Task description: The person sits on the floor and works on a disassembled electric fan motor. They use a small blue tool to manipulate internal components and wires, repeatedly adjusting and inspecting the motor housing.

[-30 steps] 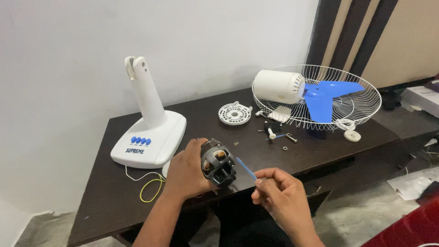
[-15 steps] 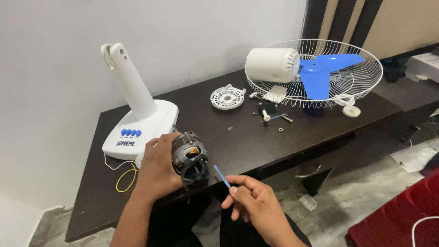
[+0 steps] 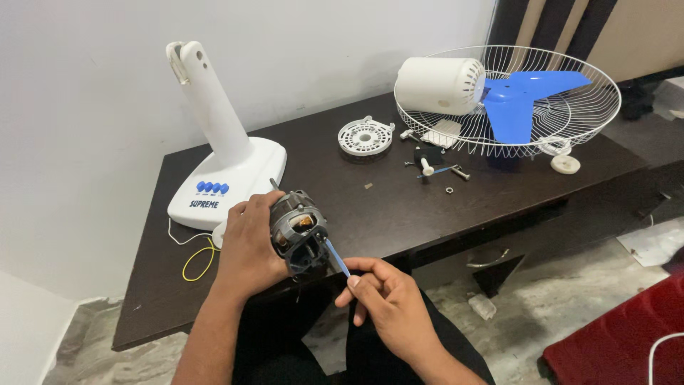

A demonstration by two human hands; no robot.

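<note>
Head view: fan fully stripped on dark glossy worktop [image 3: 399,207]; reassembly not begun. White wire guard [image 3: 570,114] with blue blade [image 3: 516,107], smooth plastic stand [image 3: 228,171], ribbed white housing [image 3: 438,85]. Left hand [image 3: 249,242] clasping metal motor [image 3: 299,232] above worktop edge; right hand [image 3: 388,306] pinching thin blue tool [image 3: 338,258] at motor

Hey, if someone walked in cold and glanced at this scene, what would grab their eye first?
Probably the two hands at the near table edge: the left hand grips a bare fan motor while the right hand pinches a thin blue wire running from it. Next, the bright blue fan blade lying in the white wire guard at the far right, and the white fan base standing at the left.
</note>
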